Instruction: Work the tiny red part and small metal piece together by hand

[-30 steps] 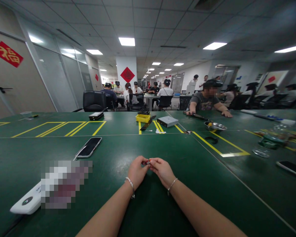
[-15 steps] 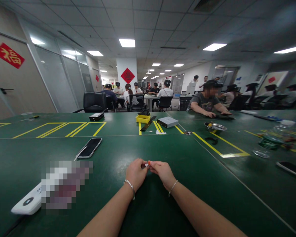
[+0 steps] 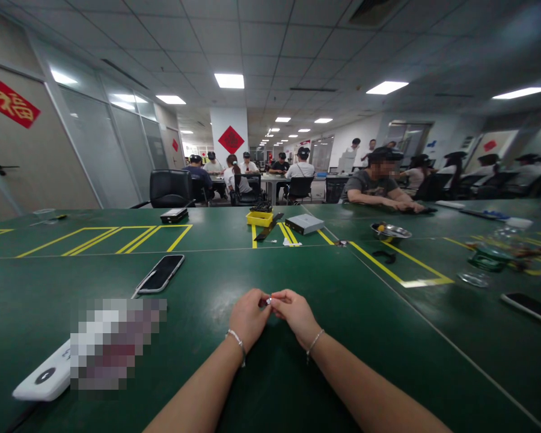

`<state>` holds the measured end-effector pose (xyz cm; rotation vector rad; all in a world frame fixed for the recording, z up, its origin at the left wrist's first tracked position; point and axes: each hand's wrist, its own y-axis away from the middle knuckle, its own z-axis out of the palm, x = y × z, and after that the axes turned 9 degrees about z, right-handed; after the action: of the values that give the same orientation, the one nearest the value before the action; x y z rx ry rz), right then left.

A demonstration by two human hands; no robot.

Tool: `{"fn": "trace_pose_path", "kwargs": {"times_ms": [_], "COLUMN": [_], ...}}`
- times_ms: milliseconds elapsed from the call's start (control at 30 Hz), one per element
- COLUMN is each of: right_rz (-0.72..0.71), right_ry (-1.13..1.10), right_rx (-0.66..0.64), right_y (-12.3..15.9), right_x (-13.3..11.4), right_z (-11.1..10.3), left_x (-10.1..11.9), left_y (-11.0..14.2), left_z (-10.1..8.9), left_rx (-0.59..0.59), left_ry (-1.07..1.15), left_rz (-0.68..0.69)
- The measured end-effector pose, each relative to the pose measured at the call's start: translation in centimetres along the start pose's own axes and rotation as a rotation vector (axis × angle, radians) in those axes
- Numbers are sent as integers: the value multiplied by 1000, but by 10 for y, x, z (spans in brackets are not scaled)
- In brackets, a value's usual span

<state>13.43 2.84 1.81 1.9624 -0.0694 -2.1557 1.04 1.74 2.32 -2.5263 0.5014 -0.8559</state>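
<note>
My left hand (image 3: 249, 317) and my right hand (image 3: 295, 314) rest together on the green table (image 3: 207, 361), fingertips meeting in a pinch. Between the fingertips sits a tiny pale object (image 3: 268, 299), too small to name. Both hands are closed on it. Each wrist wears a thin bracelet. A black phone (image 3: 161, 273) lies face up to the left of my hands.
A white device (image 3: 42, 377) lies at the near left by a blurred patch. Further back are a yellow tray (image 3: 259, 218), a grey box (image 3: 305, 223), a metal bowl (image 3: 390, 231) and another phone (image 3: 529, 307). A seated person (image 3: 379, 183) works across the table; others sit behind.
The orange-red speck seen between my fingertips earlier no longer shows; only a pale bit remains visible. My hands stay pinched together in nearly the same spot. The person opposite shifted their arms.
</note>
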Motion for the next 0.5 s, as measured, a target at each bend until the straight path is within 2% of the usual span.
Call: {"fn": "trace_pose_path", "kwargs": {"times_ms": [100, 200, 267, 333, 400, 500], "right_rz": [-58, -70, -63, -34, 40, 219], "right_ry": [79, 186, 347, 668, 945, 1108], "right_rx": [75, 224, 393, 607, 813, 1014], "right_y": [-9, -20, -25, -23, -16, 0], "right_x": [-10, -31, -46, -53, -52, -38], "right_z": [-13, -56, -103, -160, -217, -286], "left_x": [-4, -13, -18, -20, -20, -19], "left_y": [-1, 1, 2, 2, 3, 4], "left_z": [0, 1, 3, 5, 6, 7], "left_rx": [-22, -21, -57, -122, -185, -228], "left_ry": [70, 87, 61, 25, -22, -90], "left_rz": [99, 74, 27, 13, 24, 51]}}
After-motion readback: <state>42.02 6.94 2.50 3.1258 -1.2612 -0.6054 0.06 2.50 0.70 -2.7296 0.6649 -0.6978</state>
